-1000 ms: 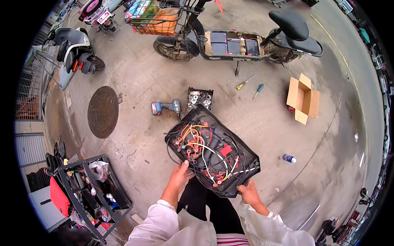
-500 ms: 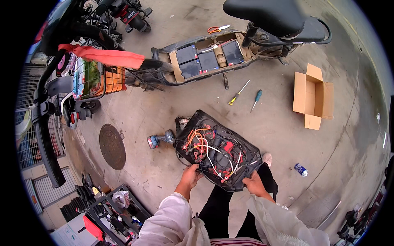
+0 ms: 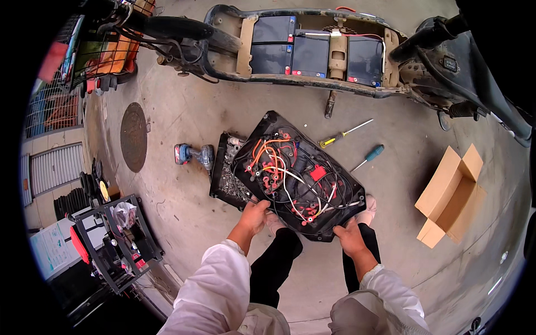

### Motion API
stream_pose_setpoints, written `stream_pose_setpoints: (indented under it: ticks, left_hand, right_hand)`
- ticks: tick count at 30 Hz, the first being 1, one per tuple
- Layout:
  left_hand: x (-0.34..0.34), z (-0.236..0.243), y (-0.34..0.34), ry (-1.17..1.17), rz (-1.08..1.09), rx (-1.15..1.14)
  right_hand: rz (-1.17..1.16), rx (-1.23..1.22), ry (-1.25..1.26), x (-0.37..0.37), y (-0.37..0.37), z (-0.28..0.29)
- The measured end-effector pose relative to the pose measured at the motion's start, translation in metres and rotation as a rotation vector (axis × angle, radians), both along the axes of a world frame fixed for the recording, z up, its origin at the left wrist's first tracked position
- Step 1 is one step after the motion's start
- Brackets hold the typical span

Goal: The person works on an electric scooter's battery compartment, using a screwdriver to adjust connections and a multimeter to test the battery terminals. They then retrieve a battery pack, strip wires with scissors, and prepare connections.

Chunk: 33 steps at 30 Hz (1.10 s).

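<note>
I carry a black plastic tray [image 3: 341, 218] full of tangled orange, white, black and red wires with ring terminals and a red block. My left hand [image 3: 254, 216] grips its lower left edge, and my right hand [image 3: 350, 234] its lower right edge. Partly behind it is a black box [image 3: 229, 167] of small metal parts, beside a blue cordless drill [image 3: 194, 157]. A yellow screwdriver [image 3: 335, 139] and a teal one [image 3: 368, 155] lie on the floor. Farther up, an electric bike's open deck [image 3: 245, 50] holds dark batteries [image 3: 310, 53] with red and blue terminals.
An open cardboard box [image 3: 446, 195] lies to the right, a manhole cover [image 3: 134, 137] to the left. A black tool cart [image 3: 117, 245] is at lower left. The bike's wire basket [image 3: 106, 44] with bags is at upper left. My feet [image 3: 368, 209] show under the tray.
The view has moved up to the bike, whose deck now looks much nearer. The tray stays in both hands, and more of the parts box shows at its left.
</note>
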State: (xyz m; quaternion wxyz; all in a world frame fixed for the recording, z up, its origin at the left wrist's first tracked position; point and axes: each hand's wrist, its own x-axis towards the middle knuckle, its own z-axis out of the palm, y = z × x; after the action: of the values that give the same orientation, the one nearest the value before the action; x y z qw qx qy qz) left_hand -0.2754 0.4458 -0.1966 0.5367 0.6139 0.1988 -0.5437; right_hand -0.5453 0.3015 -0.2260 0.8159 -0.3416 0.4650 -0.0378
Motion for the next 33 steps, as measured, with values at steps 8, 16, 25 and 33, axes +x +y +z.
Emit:
stream_pose_setpoints:
  ticks: [8, 16, 25, 33]
  left_hand:
    - [0.062, -0.078, 0.016, -0.239, 0.087, 0.074]
    - [0.148, -0.084, 0.11, -0.379, 0.175, 0.173]
    - [0.144, -0.118, 0.189, -0.381, 0.472, 0.208]
    - [0.149, -0.124, 0.185, -0.781, 0.441, 0.512]
  right_hand:
    - [0.203, 0.059, -0.124, 0.074, -0.005, -0.13]
    - [0.482, 0.04, -0.285, 0.196, 0.042, -0.154]
    - [0.947, 0.001, -0.098, 0.26, 0.045, -0.139]
    - [0.908, -0.038, -0.012, 0.227, 0.026, -0.151]
